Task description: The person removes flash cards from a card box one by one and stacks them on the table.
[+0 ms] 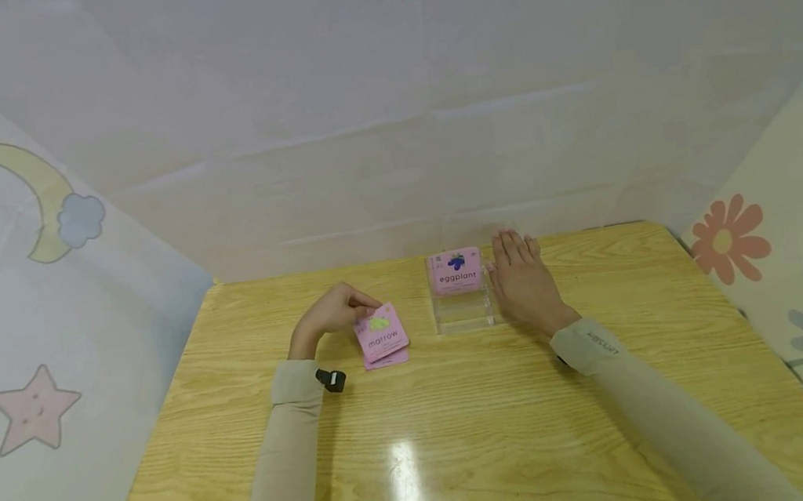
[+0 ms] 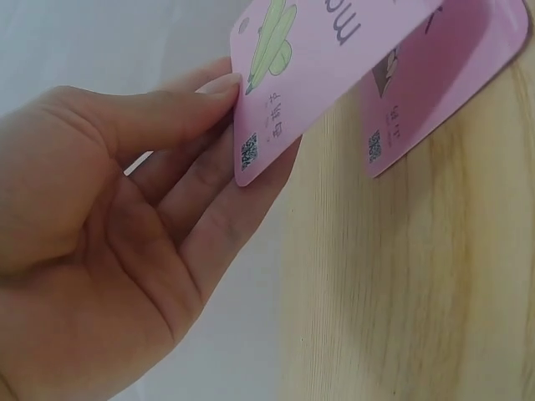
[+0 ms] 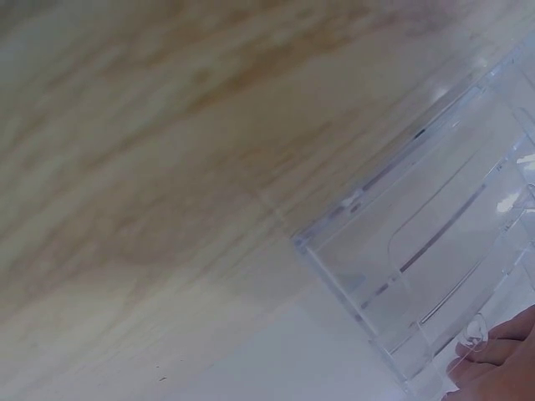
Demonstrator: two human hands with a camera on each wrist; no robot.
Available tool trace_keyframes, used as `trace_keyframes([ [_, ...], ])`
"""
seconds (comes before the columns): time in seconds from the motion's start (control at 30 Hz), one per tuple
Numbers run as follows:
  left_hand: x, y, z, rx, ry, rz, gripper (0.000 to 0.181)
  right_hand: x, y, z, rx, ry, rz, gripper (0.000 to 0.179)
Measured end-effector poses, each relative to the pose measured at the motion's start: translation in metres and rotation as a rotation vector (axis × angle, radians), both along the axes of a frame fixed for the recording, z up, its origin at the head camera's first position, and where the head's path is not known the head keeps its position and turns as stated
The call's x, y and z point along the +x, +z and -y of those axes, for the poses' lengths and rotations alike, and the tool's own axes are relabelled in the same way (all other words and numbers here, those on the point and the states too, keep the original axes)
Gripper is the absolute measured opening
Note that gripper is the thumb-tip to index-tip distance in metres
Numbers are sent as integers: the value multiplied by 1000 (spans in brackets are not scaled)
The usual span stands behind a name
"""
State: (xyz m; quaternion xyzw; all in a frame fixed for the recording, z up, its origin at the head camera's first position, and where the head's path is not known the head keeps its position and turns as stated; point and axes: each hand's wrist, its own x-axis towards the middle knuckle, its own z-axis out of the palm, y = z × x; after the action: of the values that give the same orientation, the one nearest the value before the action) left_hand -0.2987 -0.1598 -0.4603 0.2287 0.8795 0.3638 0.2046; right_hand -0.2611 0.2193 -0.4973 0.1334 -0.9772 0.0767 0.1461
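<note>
My left hand (image 1: 335, 309) pinches the far left edge of a pink card marked "marrow" (image 1: 383, 334), thumb on its face and fingers behind. In the left wrist view this marrow card (image 2: 305, 75) is tilted up, over another pink card (image 2: 476, 79) on the table. To the right stands a clear plastic card holder (image 1: 465, 316) with tiers. A pink "eggplant" card (image 1: 457, 271) leans upright in its back part. My right hand (image 1: 524, 284) lies along the holder's right side, fingers straight; its fingertips (image 3: 493, 359) show at the holder's side in the right wrist view.
The wooden table (image 1: 443, 420) ends at a pale covered wall (image 1: 338, 169) just behind the holder. Side walls with a moon, a star (image 1: 36, 409) and flowers (image 1: 729, 240) flank it. A small black device (image 1: 331, 379) sits at my left cuff.
</note>
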Motion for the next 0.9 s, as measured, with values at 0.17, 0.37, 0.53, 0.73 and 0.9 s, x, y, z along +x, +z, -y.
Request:
trace_keyframes([
  [0.17,0,-1,-3,-34,-43,-7,28,1,1,0,2,4,-10,62],
  [0.37,2,-3,-6,-67,-82,-39,27,0,1,0,5,0,1,63],
  [0.53,3,-4,-9,-78,-87,-39,28,2,2,0,8,1,-3,63],
  [0.73,3,-4,-11,-91,-103,-40,28,2,3,0,7,-1,13,63],
  [0.9,2,-5,-12,-95,-113,-37,29,2,2,0,9,3,6,62],
])
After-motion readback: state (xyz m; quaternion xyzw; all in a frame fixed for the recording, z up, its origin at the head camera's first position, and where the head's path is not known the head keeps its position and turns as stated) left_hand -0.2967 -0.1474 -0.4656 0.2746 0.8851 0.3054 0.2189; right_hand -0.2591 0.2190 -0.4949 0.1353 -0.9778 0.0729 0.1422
